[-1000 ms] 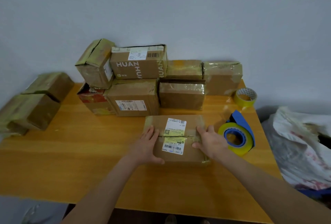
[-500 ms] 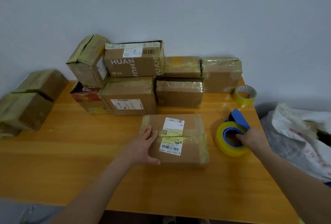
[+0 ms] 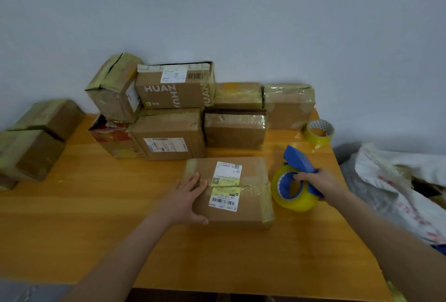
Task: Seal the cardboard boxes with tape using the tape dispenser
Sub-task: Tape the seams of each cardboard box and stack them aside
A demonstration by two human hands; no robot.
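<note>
A flat cardboard box [image 3: 248, 202] with white and yellow shipping labels lies in the middle of the wooden table [image 3: 96, 224]. My left hand [image 3: 187, 200] rests flat on the box's left end, thumb along its front edge. To the right of the box, my right hand [image 3: 318, 184] grips the blue tape dispenser [image 3: 298, 160], which carries a roll of yellowish clear tape [image 3: 295, 201]. The dispenser is tilted, with the roll's lower edge near the tabletop.
Several taped cardboard boxes [image 3: 169, 113] are stacked along the wall behind. Two more boxes [image 3: 31, 139] sit at the table's left edge. A spare tape roll [image 3: 318, 131] stands at the back right corner. A white sack [image 3: 398, 188] lies beyond the right edge.
My right hand left the box's right end, reached to the dispenser and closed on it; the dispenser has now tipped up. My left hand stayed on the box.
</note>
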